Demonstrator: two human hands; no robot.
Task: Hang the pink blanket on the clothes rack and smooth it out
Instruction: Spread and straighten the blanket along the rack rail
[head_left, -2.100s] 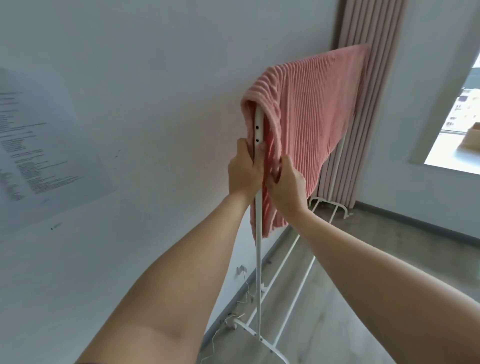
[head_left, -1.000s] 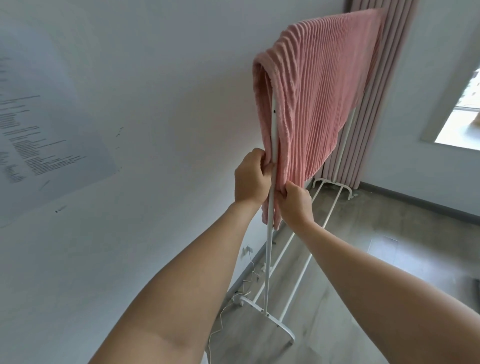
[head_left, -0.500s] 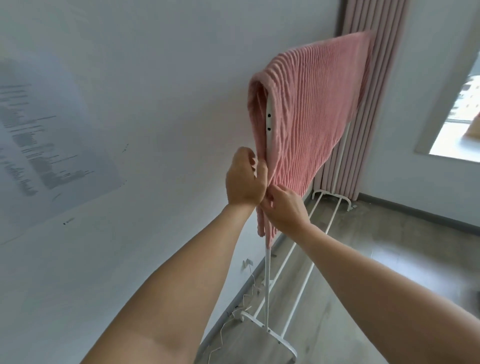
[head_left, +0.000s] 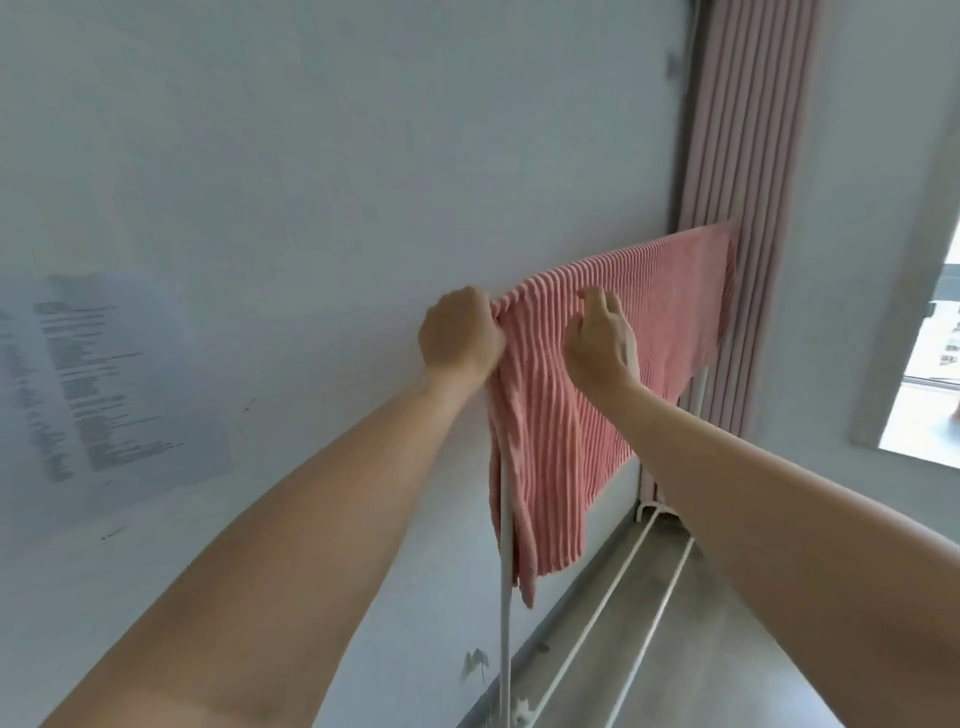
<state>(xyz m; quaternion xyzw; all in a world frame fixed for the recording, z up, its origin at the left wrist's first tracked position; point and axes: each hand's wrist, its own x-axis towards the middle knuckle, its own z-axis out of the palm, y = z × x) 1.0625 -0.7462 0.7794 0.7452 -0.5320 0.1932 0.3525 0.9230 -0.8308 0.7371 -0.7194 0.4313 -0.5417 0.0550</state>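
2 hands: both up at the near end of the top fold, so the cloth can be tugged flat where it bunches.
Left hand (head_left: 460, 338): closed into a fist on the near corner of the pink blanket (head_left: 613, 374), pinning it so it does not slide along the bar.
Right hand (head_left: 602, 340): on the front face just below the fold, fingers curled; whether it pinches cloth or only presses it, cannot tell.
Blanket: draped over the top bar of the clothes rack (head_left: 505, 597), hanging down both sides; near edge gathered and longer, far end flatter.
Rack: close along the wall (head_left: 311, 156), far end by the curtain (head_left: 748, 130).
Step, by judgement: hanging done, smoothing under way.
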